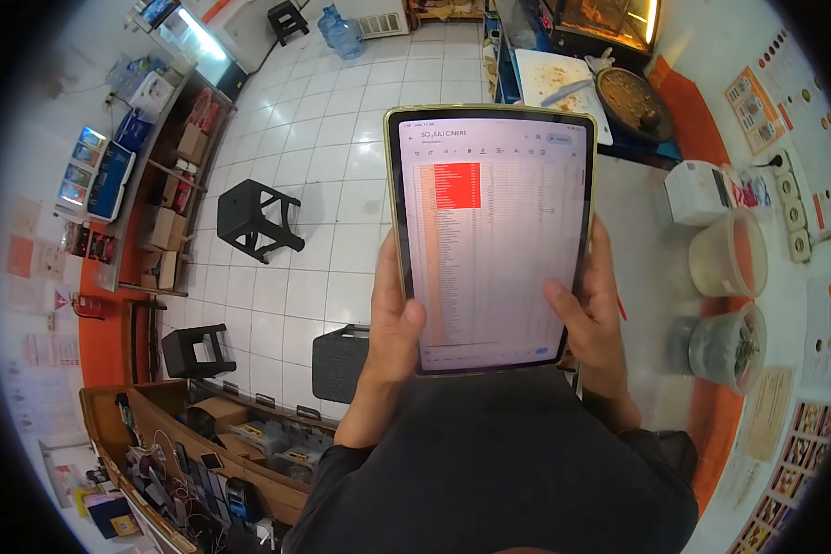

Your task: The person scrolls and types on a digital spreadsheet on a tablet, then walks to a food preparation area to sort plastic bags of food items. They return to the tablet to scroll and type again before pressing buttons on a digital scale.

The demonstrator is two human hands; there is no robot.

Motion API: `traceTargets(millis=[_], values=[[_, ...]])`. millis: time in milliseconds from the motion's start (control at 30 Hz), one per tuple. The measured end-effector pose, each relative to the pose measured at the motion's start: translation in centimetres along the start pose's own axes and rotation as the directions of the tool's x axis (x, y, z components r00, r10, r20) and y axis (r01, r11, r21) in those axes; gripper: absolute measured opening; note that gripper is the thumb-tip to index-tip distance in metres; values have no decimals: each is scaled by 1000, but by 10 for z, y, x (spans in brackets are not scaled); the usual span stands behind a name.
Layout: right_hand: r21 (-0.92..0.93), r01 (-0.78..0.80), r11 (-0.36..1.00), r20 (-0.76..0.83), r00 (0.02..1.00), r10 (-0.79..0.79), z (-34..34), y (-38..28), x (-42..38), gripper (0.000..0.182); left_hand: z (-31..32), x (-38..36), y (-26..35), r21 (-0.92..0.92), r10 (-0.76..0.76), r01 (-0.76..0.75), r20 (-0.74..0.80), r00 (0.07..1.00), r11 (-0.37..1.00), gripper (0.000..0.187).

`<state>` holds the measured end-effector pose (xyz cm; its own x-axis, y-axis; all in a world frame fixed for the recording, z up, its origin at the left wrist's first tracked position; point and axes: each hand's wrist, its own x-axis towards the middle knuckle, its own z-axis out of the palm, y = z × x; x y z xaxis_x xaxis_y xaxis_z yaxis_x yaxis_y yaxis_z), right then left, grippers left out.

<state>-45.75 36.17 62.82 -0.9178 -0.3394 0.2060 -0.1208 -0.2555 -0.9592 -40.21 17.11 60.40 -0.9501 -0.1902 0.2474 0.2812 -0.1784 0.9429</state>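
Observation:
Upright in front of me is a tablet [503,277] in a yellowish-green case. Its screen shows a spreadsheet titled "SO JULI CINERE", with a red block of rows near the top and an orange column down the left. My left hand [394,323] grips the lower left edge, thumb resting at the screen's border. On the right edge my right hand [600,319] holds the tablet, its thumb over the lower right of the screen. Behind the tablet, the fingers of both hands are mostly hidden.
Black plastic stools [258,220] stand on the white tiled floor [342,166]. At the right, a counter [651,249] carries two clear buckets [728,254]. A knife [566,91] lies on a cutting board beside a round dark pan [634,100]. An open wooden drawer [268,494] holds phones and cables.

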Motion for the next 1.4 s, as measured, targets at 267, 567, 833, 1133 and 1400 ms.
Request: traceTargets(millis=[267, 567, 833, 1133, 1400], values=[[-206, 243, 948, 58, 970, -236, -34, -15, 65, 70, 29, 66, -3, -78, 27, -33, -66, 997, 996, 105], [-376, 259, 890, 105, 966, -237, -87, -9, 115, 56, 58, 123, -21, -91, 68, -70, -30, 997, 993, 101], [-482, 258, 837, 146, 966, -214, -113, 2, 145, 51, 67, 154, -37, -64, 52, -54, -34, 998, 996, 97], [-470, 281, 837, 106, 959, -263, -108, 8, 174, 53, 62, 181, -47, -23, 33, -34, -27, 999, 999, 96], [-546, 265, 795, 79, 961, -266, -98, 15, 195, 57, 42, 214, -51, -83, 6, -4, 29, 1000, 997, 92]])
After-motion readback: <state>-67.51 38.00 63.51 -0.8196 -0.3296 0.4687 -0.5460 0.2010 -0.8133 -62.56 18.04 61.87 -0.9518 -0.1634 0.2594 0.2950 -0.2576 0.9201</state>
